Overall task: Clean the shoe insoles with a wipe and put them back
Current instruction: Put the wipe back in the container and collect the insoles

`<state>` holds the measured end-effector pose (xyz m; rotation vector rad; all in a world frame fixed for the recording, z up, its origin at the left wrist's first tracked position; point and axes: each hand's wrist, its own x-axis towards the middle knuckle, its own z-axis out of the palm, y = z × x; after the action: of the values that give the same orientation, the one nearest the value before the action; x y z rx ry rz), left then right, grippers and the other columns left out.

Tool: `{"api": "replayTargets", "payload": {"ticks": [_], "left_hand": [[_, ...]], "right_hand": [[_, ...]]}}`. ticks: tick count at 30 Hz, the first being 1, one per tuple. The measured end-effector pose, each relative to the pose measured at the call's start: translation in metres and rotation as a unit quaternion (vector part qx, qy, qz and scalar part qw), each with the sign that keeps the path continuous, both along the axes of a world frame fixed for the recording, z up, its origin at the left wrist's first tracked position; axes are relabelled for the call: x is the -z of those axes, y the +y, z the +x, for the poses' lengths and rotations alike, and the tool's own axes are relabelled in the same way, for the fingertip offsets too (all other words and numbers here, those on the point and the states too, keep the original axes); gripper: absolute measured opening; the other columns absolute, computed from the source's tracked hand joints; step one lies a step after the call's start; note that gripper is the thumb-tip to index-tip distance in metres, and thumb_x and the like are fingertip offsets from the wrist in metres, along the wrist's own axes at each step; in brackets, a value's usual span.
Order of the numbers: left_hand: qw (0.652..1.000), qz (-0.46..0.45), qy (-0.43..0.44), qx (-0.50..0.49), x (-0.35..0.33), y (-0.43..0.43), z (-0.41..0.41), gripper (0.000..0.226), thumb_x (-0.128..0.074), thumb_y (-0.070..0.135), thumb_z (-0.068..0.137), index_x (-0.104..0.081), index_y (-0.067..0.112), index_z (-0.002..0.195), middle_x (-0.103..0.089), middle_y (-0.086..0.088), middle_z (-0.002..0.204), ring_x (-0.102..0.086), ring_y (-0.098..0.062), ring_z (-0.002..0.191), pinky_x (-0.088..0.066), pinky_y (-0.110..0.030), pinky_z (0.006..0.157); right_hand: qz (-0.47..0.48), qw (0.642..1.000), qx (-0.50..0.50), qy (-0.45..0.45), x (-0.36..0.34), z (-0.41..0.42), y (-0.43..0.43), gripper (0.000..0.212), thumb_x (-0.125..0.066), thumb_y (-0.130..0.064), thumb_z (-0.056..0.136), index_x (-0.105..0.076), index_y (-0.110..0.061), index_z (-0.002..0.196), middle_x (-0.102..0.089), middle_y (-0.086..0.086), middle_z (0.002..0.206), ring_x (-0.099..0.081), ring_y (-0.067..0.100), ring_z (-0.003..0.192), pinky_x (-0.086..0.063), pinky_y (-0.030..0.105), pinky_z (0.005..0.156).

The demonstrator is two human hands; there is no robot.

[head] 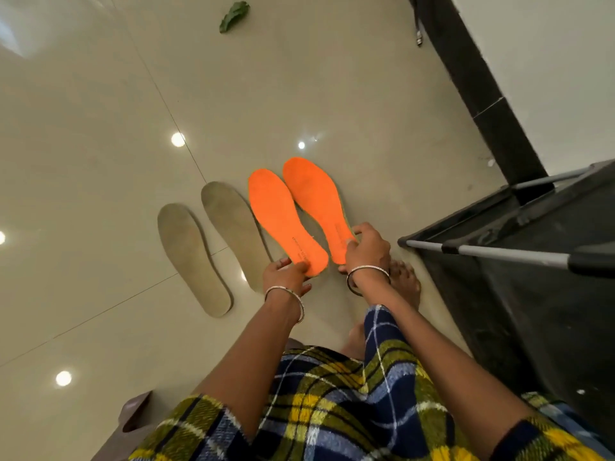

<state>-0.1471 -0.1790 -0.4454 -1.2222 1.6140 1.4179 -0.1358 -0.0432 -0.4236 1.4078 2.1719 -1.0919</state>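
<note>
The left hand (286, 272) pinches the heel end of one orange insole (283, 217), fingers curled round its edge. The right hand (366, 249) grips the heel of the second orange insole (314, 201) the same way. The two lie side by side, toes pointing away, over the tiled floor (100, 128). Just left of them, two beige insoles (191, 257) lie flat on the floor. A black rack (532, 261) stands to the right, and a green leaf (234, 15) lies farther off.
</note>
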Motion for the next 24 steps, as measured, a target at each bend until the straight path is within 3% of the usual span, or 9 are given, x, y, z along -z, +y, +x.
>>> {"api": "replayTargets", "payload": {"ticks": [2, 4, 6, 9, 12, 14, 19, 22, 24], "left_hand": [[1.0, 0.016, 0.018, -0.006, -0.025, 0.0, 0.0, 0.029, -0.064, -0.002, 0.091, -0.05, 0.011, 0.113, -0.066, -0.015, 0.092, -0.063, -0.021, 0.064, -0.049, -0.024, 0.038], [0.999, 0.02, 0.028, 0.017, -0.053, -0.001, 0.003, 0.03, -0.06, -0.001, 0.094, -0.046, 0.012, 0.117, -0.065, -0.02, 0.096, -0.062, -0.026, 0.064, -0.048, -0.024, 0.035], [0.998, 0.018, 0.039, 0.041, -0.08, -0.003, 0.006, 0.032, -0.058, 0.0, 0.096, -0.046, 0.012, 0.122, -0.064, -0.022, 0.097, -0.061, -0.028, 0.063, -0.046, -0.022, 0.034], [0.996, 0.038, 0.049, 0.065, -0.124, -0.004, 0.008, 0.035, -0.056, -0.002, 0.096, -0.045, 0.005, 0.129, -0.061, -0.015, 0.087, -0.06, -0.027, 0.062, -0.051, -0.023, 0.037], [0.993, 0.085, 0.038, 0.07, -0.175, -0.007, 0.007, 0.042, -0.054, -0.006, 0.096, -0.042, -0.002, 0.136, -0.059, -0.022, 0.1, -0.059, -0.029, 0.066, -0.054, -0.025, 0.04], [0.988, 0.135, 0.032, 0.061, -0.212, -0.012, 0.008, 0.043, -0.05, -0.01, 0.096, -0.04, -0.004, 0.137, -0.059, -0.023, 0.097, -0.058, -0.031, 0.071, -0.056, -0.029, 0.044], [0.97, 0.199, 0.037, 0.137, -0.292, -0.03, 0.018, 0.047, -0.059, -0.01, 0.091, -0.048, -0.005, 0.136, -0.066, -0.022, 0.1, -0.065, -0.029, 0.076, -0.058, -0.026, 0.051], [0.963, 0.201, 0.031, 0.176, -0.326, -0.037, 0.033, 0.042, -0.062, -0.009, 0.09, -0.055, 0.001, 0.131, -0.069, -0.018, 0.091, -0.064, -0.028, 0.073, -0.056, -0.025, 0.048], [0.957, 0.206, 0.02, 0.204, -0.343, -0.038, 0.045, 0.04, -0.062, -0.009, 0.09, -0.057, 0.002, 0.128, -0.069, -0.017, 0.092, -0.064, -0.028, 0.073, -0.055, -0.024, 0.046]], "right_hand": [[-0.023, 1.0, 0.016, 0.012, -0.019, 0.002, 0.007, 0.02, -0.058, -0.013, 0.093, -0.065, -0.027, 0.106, -0.068, 0.009, 0.1, -0.072, 0.03, 0.063, -0.06, 0.037, 0.066], [-0.049, 0.997, 0.042, 0.031, -0.042, 0.005, 0.011, 0.02, -0.065, -0.011, 0.089, -0.069, -0.024, 0.103, -0.068, 0.007, 0.103, -0.072, 0.034, 0.072, -0.06, 0.045, 0.073], [-0.091, 0.99, 0.093, 0.05, -0.07, 0.012, 0.014, 0.018, -0.067, -0.004, 0.088, -0.067, -0.022, 0.093, -0.064, 0.003, 0.093, -0.071, 0.037, 0.068, -0.06, 0.05, 0.069], [-0.124, 0.978, 0.152, 0.068, -0.122, 0.021, 0.02, 0.024, -0.067, -0.001, 0.087, -0.063, -0.024, 0.086, -0.065, 0.011, 0.093, -0.071, 0.038, 0.071, -0.06, 0.05, 0.066], [-0.178, 0.954, 0.221, 0.095, -0.176, 0.035, 0.021, 0.025, -0.06, 0.008, 0.09, -0.061, -0.003, 0.112, -0.061, 0.02, 0.105, -0.067, 0.036, 0.069, -0.06, 0.035, 0.051], [-0.201, 0.943, 0.244, 0.108, -0.207, 0.046, 0.016, 0.032, -0.058, 0.011, 0.091, -0.057, 0.004, 0.122, -0.058, 0.025, 0.117, -0.066, 0.031, 0.066, -0.059, 0.031, 0.048], [-0.238, 0.938, 0.233, 0.099, -0.29, 0.098, 0.009, 0.03, -0.051, 0.01, 0.095, -0.057, 0.002, 0.123, -0.063, 0.02, 0.097, -0.065, 0.028, 0.067, -0.061, 0.035, 0.056], [-0.201, 0.956, 0.197, 0.087, -0.325, 0.149, 0.011, 0.031, -0.053, 0.008, 0.094, -0.061, 0.002, 0.124, -0.066, 0.016, 0.096, -0.063, 0.019, 0.067, -0.057, 0.018, 0.055], [-0.151, 0.965, 0.202, 0.076, -0.335, 0.184, 0.012, 0.032, -0.058, 0.006, 0.092, -0.063, 0.0, 0.123, -0.067, 0.012, 0.107, -0.063, 0.015, 0.078, -0.046, 0.005, 0.056]]}}
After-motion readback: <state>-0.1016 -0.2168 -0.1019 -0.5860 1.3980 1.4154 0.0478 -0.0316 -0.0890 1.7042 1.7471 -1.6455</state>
